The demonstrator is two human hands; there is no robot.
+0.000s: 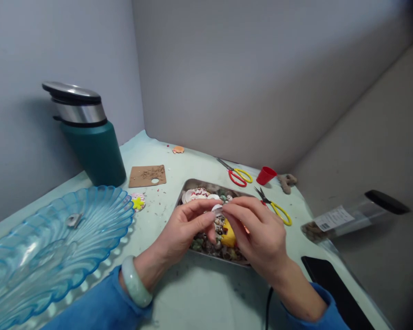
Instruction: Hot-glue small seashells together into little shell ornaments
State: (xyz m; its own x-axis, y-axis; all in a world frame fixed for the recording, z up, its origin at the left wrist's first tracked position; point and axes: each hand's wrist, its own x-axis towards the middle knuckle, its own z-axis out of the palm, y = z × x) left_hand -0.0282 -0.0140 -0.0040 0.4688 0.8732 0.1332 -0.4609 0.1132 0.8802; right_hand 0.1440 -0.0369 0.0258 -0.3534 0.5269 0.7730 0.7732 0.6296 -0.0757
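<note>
Both hands meet over a metal tray filled with shells and small stones. My left hand and my right hand pinch a small white shell between their fingertips. A yellow tool, seemingly a glue gun, lies in the tray under my right palm; its black cord runs toward me. A pale green bangle sits on my left wrist, and both sleeves are blue.
A blue shell-shaped glass dish lies at the left, a green kettle behind it. A cardboard piece, two scissors, a red cup, a clear tube and a black phone surround the tray.
</note>
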